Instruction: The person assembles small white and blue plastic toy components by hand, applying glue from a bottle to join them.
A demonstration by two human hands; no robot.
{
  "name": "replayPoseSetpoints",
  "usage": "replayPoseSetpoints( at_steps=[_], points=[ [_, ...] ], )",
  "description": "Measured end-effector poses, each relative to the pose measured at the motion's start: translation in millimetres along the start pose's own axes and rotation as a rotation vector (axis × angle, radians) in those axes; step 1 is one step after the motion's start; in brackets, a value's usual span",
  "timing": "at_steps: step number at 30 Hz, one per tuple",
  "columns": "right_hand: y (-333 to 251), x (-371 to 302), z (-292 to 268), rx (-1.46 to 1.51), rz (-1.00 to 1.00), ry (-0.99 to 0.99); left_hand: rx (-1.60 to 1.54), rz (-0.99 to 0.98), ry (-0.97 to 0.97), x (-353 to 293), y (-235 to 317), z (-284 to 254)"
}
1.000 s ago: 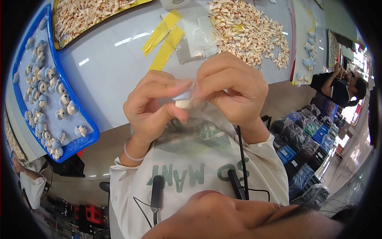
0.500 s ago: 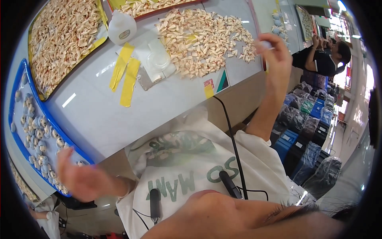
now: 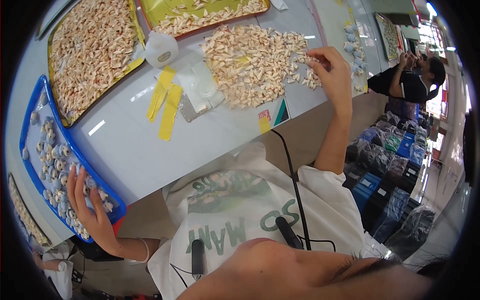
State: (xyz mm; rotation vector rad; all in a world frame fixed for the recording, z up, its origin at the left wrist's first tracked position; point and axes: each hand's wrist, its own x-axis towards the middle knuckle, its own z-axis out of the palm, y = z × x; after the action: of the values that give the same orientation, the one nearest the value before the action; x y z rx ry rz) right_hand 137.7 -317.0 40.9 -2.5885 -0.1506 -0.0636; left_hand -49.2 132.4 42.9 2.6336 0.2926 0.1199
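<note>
Left hand [image 3: 90, 207] spread wide, fingers flat on small round parts in the blue tray [image 3: 30, 107]. Right hand [image 3: 332, 75], fingers narrowed, picks at the pale packet heap [image 3: 250, 62] under its fingertips; whether it holds one, cannot tell. Best lift a single piece cleanly.

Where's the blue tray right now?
In the head view the blue tray sits at the table's left edge, below the yellow tray of pale pieces; the left hand rests on its near end.

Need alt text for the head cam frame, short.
Seen from above, a person at a pale table spreads both arms: the left hand rests on small grey pieces in a blue tray, while the right hand picks at a loose pile of small cream pieces. Two yellow trays hold more.
</note>
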Motion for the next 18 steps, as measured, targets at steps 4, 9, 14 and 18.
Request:
replayPoseSetpoints(
  at_steps=[4, 9, 14, 18],
  points=[
    [-3, 2, 2, -0.019, 0.008, 0.026, -0.040, -0.097, 0.028, -12, -5, -6],
    [3, 4, 3, 0.044, -0.063, 0.092, -0.228, -0.411, 0.017, -21, -9, -12],
    [2, 1, 1, 0.029, -0.073, 0.153, -0.213, -0.335, -0.037, -2, 19, -9],
    [-5, 0, 1, 0.098, -0.025, 0.226, -0.135, -0.322, -0.081, 1, 22, -11]
  ],
)
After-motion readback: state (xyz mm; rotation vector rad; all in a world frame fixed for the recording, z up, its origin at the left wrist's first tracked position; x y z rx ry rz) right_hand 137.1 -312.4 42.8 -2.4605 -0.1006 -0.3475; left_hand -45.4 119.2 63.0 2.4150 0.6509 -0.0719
